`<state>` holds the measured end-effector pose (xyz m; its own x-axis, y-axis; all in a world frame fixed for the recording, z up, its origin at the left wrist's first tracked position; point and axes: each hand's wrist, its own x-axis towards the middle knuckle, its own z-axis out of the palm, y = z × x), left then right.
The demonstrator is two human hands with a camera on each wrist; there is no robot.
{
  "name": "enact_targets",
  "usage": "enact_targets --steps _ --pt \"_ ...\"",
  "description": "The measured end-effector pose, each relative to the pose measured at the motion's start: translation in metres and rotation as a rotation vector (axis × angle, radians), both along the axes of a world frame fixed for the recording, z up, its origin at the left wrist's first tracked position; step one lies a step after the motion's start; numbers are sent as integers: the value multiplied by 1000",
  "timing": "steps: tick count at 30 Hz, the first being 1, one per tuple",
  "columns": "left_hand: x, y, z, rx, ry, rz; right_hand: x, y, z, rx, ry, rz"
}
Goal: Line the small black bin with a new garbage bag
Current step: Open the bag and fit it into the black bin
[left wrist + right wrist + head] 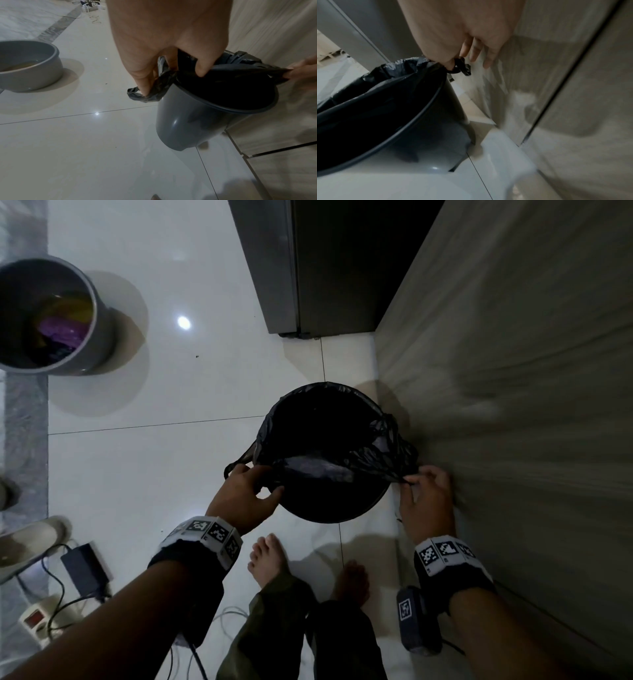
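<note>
Head view: left hand (245, 494) pinched on garbage bag (322, 470) edge at near-left rim; right hand (424, 498) pinched on bag handle at near-right rim, last fingers spread. Small black bin (334, 510) set on tiled floor (191, 467), just beside wooden panel (513, 371) at right. Step judged: bag mouth stretched, far rim covered, near rim bare. Next: near edge to be pulled over rim. Counted: two hands, one bag, two bag handles, one black bin, one grey bin (51, 316) far left.
</note>
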<state>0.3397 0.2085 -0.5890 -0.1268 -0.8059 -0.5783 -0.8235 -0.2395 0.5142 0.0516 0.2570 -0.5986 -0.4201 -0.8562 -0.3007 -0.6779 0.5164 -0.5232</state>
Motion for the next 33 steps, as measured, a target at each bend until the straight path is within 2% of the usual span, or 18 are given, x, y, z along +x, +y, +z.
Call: enact_targets --steps 5,11,13,19,22,25,33 --pt "-2 15 -4 -83 28 39 -7 19 -19 295 -36 43" --pt "2 30 -7 -58 115 39 -10 8 -21 514 -106 69" --pt "5 37 -7 -36 111 48 -6 3 -16 517 -219 15" --pt "5 45 -10 8 76 84 9 12 -16 304 -473 -87" --pt "3 44 -13 23 43 74 8 19 -23 283 -491 -160" --pt "1 43 -13 38 -1 64 4 30 -28 312 -466 -159" --pt "0 41 -42 51 -8 196 0 20 -53 377 -395 -166"
